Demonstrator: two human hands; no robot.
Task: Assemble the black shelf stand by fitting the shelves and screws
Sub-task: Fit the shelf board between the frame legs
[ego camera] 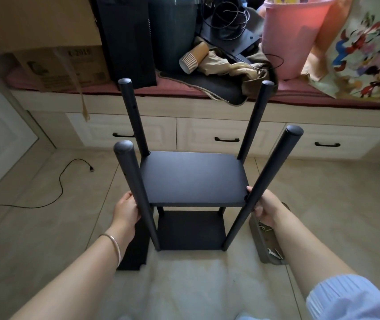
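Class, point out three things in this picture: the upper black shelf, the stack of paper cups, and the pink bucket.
upper black shelf (pixel 192 177): head view, middle of its top face.
stack of paper cups (pixel 193 57): head view, side of the outermost cup.
pink bucket (pixel 292 38): head view, front wall.

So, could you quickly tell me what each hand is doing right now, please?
Left hand: gripping the near left pole of the shelf stand.
Right hand: gripping the near right pole.
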